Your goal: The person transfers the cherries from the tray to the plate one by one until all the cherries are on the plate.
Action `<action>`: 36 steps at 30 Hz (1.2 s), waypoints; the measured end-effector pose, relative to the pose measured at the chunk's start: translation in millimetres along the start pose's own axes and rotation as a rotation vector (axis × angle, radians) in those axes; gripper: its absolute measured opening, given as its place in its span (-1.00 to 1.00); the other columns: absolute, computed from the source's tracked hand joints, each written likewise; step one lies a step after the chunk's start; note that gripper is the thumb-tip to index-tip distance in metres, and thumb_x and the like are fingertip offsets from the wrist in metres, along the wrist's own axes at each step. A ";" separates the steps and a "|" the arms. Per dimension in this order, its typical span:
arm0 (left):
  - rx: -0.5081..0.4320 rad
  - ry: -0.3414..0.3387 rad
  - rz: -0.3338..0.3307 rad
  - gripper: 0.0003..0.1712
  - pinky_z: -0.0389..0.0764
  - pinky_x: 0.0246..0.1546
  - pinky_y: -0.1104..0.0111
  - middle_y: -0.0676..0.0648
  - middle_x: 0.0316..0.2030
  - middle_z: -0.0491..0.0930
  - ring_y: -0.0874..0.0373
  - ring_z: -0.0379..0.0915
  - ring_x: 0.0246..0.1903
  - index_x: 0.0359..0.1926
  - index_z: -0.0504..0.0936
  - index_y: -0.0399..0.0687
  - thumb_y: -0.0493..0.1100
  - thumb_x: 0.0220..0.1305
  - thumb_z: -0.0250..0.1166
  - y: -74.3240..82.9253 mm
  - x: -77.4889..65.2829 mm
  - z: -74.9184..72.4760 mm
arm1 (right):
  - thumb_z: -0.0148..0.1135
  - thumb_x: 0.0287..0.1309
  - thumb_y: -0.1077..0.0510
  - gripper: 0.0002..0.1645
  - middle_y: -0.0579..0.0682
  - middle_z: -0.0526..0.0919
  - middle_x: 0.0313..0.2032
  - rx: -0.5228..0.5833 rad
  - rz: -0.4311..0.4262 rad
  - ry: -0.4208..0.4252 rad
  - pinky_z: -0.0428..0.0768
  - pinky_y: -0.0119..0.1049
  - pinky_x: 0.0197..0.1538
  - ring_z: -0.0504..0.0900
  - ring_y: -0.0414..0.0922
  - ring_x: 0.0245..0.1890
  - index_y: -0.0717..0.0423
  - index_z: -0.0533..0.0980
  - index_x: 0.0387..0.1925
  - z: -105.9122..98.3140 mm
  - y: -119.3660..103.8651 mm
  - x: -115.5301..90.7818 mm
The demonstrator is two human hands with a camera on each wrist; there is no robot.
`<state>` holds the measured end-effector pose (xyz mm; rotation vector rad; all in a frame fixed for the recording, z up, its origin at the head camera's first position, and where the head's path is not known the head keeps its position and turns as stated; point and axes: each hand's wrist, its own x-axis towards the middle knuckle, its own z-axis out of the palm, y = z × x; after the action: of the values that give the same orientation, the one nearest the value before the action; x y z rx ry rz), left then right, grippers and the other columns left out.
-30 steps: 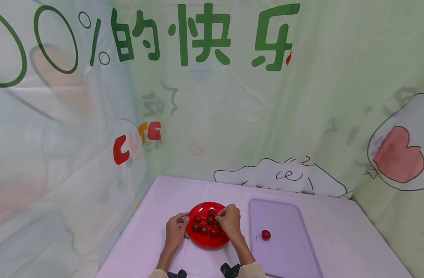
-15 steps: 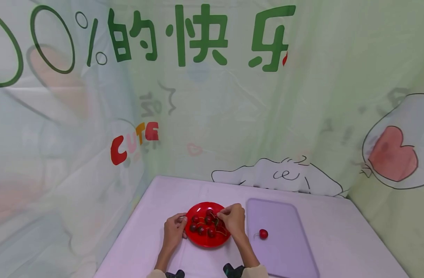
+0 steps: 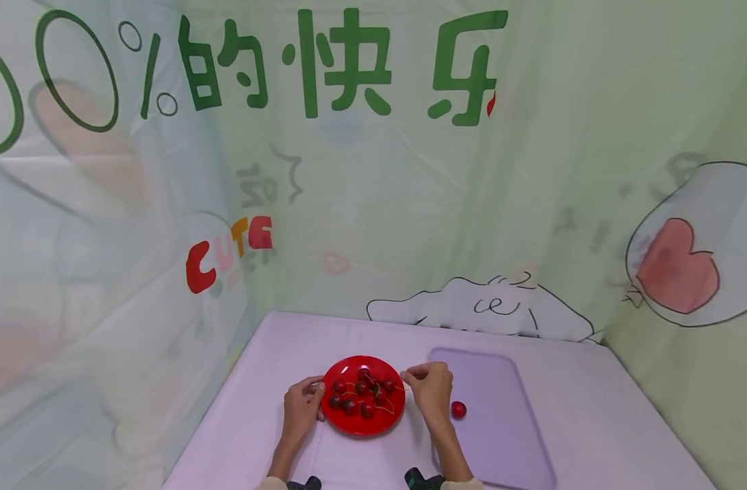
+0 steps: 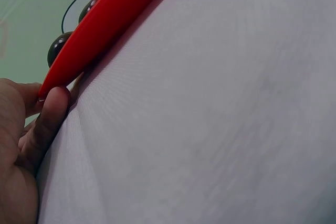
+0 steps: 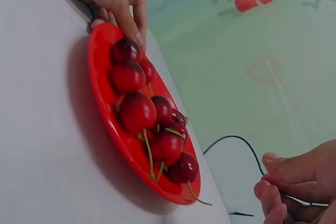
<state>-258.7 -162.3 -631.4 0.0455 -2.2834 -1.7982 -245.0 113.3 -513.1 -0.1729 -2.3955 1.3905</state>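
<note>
My left hand [image 3: 301,408] pinches the left rim of a round red plate [image 3: 362,429] on the table; the left wrist view has the rim between thumb and fingers. Several dark red cherries [image 5: 137,113] with green stems lie together on the plate. Just off the plate's right edge is my right hand [image 3: 433,391], its fingers loosely bent, and in the right wrist view nothing shows between its fingertips. A cherry [image 3: 388,386] near that edge has its stem sticking out over the rim toward the hand. One more cherry [image 3: 458,410] lies on a pale purple tray [image 3: 502,435].
The tray lies flat to the right of the plate, partly under my right forearm. A pale cloth [image 3: 342,333] covers the table. Printed curtains [image 3: 373,204] stand behind the table and along both sides.
My right hand has drawn away from the cherries to the right, past the rim, leaving a cherry at the plate's right side. My left hand stays on the rim. The view has turned slightly right.
</note>
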 end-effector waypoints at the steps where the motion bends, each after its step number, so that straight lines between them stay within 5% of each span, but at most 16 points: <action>1: 0.000 -0.001 -0.005 -0.66 0.70 -0.59 0.43 -0.30 -0.05 0.78 0.17 0.57 -0.72 0.26 0.72 -0.21 -0.21 0.59 0.33 0.5 -0.1 -0.1 | 0.61 0.15 0.31 -0.90 0.19 0.83 -0.46 -0.002 0.001 0.012 0.61 -0.37 -0.41 0.70 -0.11 -0.49 0.33 0.82 -0.35 -3.0 1.8 0.2; 25: 0.002 0.010 0.001 -0.66 0.68 -0.59 0.45 -0.32 -0.09 0.77 0.21 0.54 -0.72 0.27 0.71 -0.27 -0.23 0.60 0.31 9.9 -7.9 0.1 | 0.65 0.15 0.23 -0.75 0.26 0.82 -0.48 -0.016 0.081 0.205 0.53 -0.32 -0.44 0.60 -0.25 -0.62 0.40 0.82 -0.33 -62.5 13.6 -4.6; 36: 0.028 0.019 0.001 -0.67 0.68 -0.59 0.47 -0.29 -0.07 0.77 0.20 0.55 -0.71 0.26 0.73 -0.19 -0.21 0.60 0.31 5.7 -6.9 1.0 | 0.67 0.12 0.18 -0.74 0.09 0.75 -0.67 -0.057 0.128 0.251 0.64 -0.15 -0.28 0.65 -0.17 -0.60 0.36 0.82 -0.41 -61.2 45.4 -13.1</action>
<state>-251.5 -158.8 -627.3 0.0660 -2.2955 -1.7573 -213.7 182.5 -527.9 -0.4933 -2.2491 1.2701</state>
